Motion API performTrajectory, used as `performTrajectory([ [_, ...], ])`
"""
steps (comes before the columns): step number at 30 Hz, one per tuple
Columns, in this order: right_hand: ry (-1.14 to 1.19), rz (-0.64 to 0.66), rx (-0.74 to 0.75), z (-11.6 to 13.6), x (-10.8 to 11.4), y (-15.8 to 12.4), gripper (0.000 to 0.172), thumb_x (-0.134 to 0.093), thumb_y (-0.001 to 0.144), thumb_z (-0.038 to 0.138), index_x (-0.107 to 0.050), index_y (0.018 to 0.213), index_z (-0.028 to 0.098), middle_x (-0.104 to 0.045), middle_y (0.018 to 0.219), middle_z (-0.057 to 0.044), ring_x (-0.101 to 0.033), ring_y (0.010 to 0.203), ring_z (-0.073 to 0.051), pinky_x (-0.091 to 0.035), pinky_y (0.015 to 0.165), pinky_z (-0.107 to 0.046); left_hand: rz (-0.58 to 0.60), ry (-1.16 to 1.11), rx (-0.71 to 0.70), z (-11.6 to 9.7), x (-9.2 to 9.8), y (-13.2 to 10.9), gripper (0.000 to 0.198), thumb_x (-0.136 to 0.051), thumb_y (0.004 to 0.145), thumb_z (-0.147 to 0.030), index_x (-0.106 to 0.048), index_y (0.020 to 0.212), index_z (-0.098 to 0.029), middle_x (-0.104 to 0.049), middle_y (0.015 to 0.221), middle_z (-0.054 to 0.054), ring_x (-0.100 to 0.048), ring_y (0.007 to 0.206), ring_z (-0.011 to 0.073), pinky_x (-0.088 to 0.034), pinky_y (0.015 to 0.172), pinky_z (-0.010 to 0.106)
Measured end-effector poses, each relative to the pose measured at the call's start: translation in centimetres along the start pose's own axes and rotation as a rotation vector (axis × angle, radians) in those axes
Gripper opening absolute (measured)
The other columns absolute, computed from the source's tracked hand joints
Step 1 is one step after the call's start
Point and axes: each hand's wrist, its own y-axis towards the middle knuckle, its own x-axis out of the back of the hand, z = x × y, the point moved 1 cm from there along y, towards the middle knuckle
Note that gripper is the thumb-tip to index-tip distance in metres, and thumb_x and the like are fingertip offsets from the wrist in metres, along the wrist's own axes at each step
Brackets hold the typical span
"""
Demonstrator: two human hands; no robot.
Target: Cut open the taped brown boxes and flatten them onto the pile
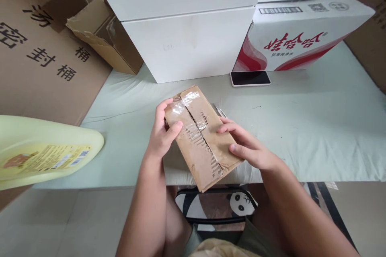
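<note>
Cardboard box [205,140], small and brown, is held between my two hands at the near edge of the table, its lowest corner reaching out past that edge; I cannot tell whether its underside touches the cloth. My left hand [161,134] grips the upper left side, thumb pressed on the top face and fingers bent around the edge. My right hand [250,148] grasps the opposite side near the lower right corner, thumb and fingertips on the cardboard. Clear tape [190,97] shines at the far end of the top, a seam runs down the middle, and torn patches beside it bare the corrugation. Just past my right fingers, a slim metallic item [221,111] lies partly hidden by the box. Below the table edge, a panda-patterned item [241,202] shows between my legs. Pale green cloth [307,128] covers the table. Farther back, a dark-screened smartphone [251,78] lies at the foot of a red-and-white drinking-water carton [292,46], beside a plain white box [189,44]. Over to my left are a pale yellow bottle [51,152], an open cardboard carton [120,50] and a large brown carton [87,92] printed with black Chinese characters
</note>
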Motion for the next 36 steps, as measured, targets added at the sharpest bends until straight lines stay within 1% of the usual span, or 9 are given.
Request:
performTrajectory([
  [4,-0.074,-0.019,0.125,0.4,0.0,0.1,0.025,-0.064,0.101,0.054,-0.072,0.118,0.037,-0.048,0.165,-0.002,-0.038,0.161,-0.031,-0.038,0.128,-0.056,0.020,0.021,-0.031,-0.4,-0.3,0.0,0.055,-0.076,0.090,-0.059,-0.059,0.135,-0.033,-0.068,0.126,0.006,-0.064,0.092,0.0191,-0.055,0.079,0.033],
  [7,-0.180,-0.152,0.141,0.5,0.3,0.3,0.026,-0.061,0.102,0.052,-0.075,0.108,0.031,-0.060,0.153,-0.007,-0.058,0.144,-0.030,-0.051,0.116,-0.052,0.057,0.031,-0.037,-0.5,-0.5,0.0,0.053,-0.075,0.090,-0.060,-0.061,0.133,-0.032,-0.067,0.124,0.005,-0.063,0.090,0.0188,-0.054,0.078,0.033],
  [12,-0.794,-0.639,-0.326,-1.2,1.0,1.1,0.034,-0.061,0.091,0.039,-0.071,0.117,0.020,-0.074,0.116,-0.014,-0.070,0.097,-0.029,-0.054,0.082,-0.043,0.046,0.049,-0.037,-0.4,-0.5,0.0,0.051,-0.074,0.090,-0.062,-0.061,0.130,-0.032,-0.067,0.120,0.004,-0.062,0.088,0.0182,-0.052,0.078,0.033],
  [15,-0.996,-0.535,-0.598,-2.1,1.2,1.6,0.041,-0.060,0.090,0.034,-0.069,0.127,0.018,-0.075,0.113,-0.013,-0.068,0.091,-0.027,-0.045,0.073,-0.036,0.041,0.042,-0.030,-0.2,-0.5,0.0,0.051,-0.075,0.090,-0.061,-0.062,0.129,-0.031,-0.068,0.117,0.004,-0.062,0.089,0.0185,-0.052,0.079,0.032],
  [21,-1.018,-0.396,-0.718,-1.4,2.0,2.0,0.015,-0.055,0.087,0.024,-0.066,0.077,0.020,-0.069,0.074,-0.006,-0.057,0.067,-0.020,-0.033,0.061,-0.031,0.026,0.055,-0.032,0.0,-0.5,0.0,0.052,-0.074,0.090,-0.062,-0.062,0.129,-0.031,-0.068,0.128,0.008,-0.066,0.104,0.0243,-0.054,0.089,0.039],
  [25,-0.872,-0.593,-0.579,1.2,2.4,1.5,0.020,-0.055,0.092,0.030,-0.068,0.104,0.021,-0.065,0.066,-0.001,-0.054,0.056,-0.018,-0.039,0.058,-0.030,-0.003,0.082,-0.034,0.2,-0.9,-0.2,0.053,-0.069,0.091,-0.064,-0.063,0.129,-0.029,-0.066,0.132,0.011,-0.063,0.119,0.0304,-0.051,0.103,0.047],
  [29,-0.841,-0.717,-0.141,5.8,0.5,0.1,0.036,-0.055,0.097,0.029,-0.064,0.131,0.023,-0.060,0.065,0.004,-0.044,0.044,-0.013,-0.038,0.048,-0.028,-0.091,0.137,-0.073,0.1,-2.1,-0.6,0.049,-0.063,0.095,-0.064,-0.063,0.128,-0.028,-0.065,0.125,0.011,-0.063,0.119,0.0314,-0.048,0.107,0.051],
  [32,-0.879,-0.589,0.072,8.6,-2.0,-0.4,0.028,-0.053,0.101,0.022,-0.070,0.124,0.026,-0.050,0.058,0.006,-0.041,0.042,-0.011,-0.035,0.042,-0.026,-0.131,0.174,-0.124,-0.1,-3.2,-0.8,0.046,-0.060,0.098,-0.062,-0.061,0.129,-0.028,-0.065,0.124,0.011,-0.061,0.121,0.0310,-0.048,0.107,0.050],
  [36,-0.933,-0.401,0.140,9.0,-4.4,0.2,0.034,-0.051,0.101,0.015,-0.072,0.126,0.022,-0.070,0.074,0.000,-0.056,0.049,-0.010,-0.044,0.045,-0.022,-0.095,0.166,-0.127,-0.5,-3.5,-1.0,0.044,-0.058,0.100,-0.057,-0.059,0.132,-0.027,-0.063,0.130,0.011,-0.059,0.126,0.0308,-0.046,0.111,0.050],
])
